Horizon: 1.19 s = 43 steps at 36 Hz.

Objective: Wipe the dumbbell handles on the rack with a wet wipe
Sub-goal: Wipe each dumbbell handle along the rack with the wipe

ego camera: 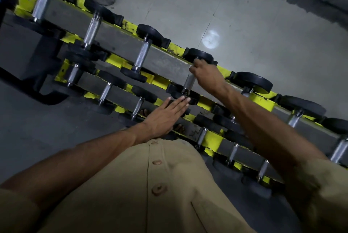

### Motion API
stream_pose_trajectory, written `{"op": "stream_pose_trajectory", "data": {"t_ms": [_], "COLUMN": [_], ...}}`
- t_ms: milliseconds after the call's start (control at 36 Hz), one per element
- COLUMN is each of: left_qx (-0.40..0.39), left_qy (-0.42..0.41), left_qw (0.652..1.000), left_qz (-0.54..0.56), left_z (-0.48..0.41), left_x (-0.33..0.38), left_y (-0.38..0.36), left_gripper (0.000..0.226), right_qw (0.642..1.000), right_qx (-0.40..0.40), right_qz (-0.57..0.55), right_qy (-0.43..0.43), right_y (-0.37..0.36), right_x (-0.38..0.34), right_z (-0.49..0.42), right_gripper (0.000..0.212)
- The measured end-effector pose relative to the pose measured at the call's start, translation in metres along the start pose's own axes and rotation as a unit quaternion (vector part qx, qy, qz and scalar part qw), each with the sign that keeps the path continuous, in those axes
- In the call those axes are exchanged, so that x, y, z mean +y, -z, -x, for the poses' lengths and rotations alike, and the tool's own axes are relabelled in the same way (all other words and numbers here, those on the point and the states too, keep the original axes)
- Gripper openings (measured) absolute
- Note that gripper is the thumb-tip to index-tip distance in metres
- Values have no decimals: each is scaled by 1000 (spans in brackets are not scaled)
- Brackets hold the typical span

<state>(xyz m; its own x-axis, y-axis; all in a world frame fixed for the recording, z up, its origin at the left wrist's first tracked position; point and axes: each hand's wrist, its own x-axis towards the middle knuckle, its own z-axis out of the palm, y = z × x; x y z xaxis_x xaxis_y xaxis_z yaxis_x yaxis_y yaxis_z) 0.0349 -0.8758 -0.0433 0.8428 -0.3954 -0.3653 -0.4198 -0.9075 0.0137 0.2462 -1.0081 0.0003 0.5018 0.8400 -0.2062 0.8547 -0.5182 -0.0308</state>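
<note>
Handle in hand: knurled steel dumbbell handle [188, 82] on the upper tier, just right of centre; stiff, grippy, heavy with its black plates, so wipe in place.
Right hand [206, 75]: curled round the handle's upper end at 1 o'clock; a pale scrap shows at the fingers, wipe not certain.
Left hand [165, 115]: flat, fingers straight, touching the near black plate [185, 95].
Rack: yellow-and-black two-tier steel rack [260, 100].
Count: about eight handles visible on the upper tier, about seven on the lower.

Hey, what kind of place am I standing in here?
Most likely a gym's weight area: a yellow two-tier rack holds rows of black dumbbells with metal handles, standing on a bare grey floor.
</note>
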Motion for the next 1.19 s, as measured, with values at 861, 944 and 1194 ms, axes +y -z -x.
{"op": "stream_pose_trajectory", "data": {"t_ms": [861, 944, 1194], "left_qx": [42, 42, 24], "left_qy": [-18, -19, -23], "left_qw": [999, 999, 999], "left_qz": [10, 15, 0], "left_z": [-1, -1, -3], "left_x": [-7, -7, -7], "left_y": [-5, -4, -3], "left_gripper": [95, 98, 87], "right_qw": [959, 959, 992], "right_qx": [-207, -237, -70], "right_qz": [135, 77, -76], "right_qy": [136, 133, 78], "right_y": [3, -6, -28], "right_x": [-21, -40, -33], "right_z": [-45, -34, 13], "right_gripper": [21, 18, 12]}}
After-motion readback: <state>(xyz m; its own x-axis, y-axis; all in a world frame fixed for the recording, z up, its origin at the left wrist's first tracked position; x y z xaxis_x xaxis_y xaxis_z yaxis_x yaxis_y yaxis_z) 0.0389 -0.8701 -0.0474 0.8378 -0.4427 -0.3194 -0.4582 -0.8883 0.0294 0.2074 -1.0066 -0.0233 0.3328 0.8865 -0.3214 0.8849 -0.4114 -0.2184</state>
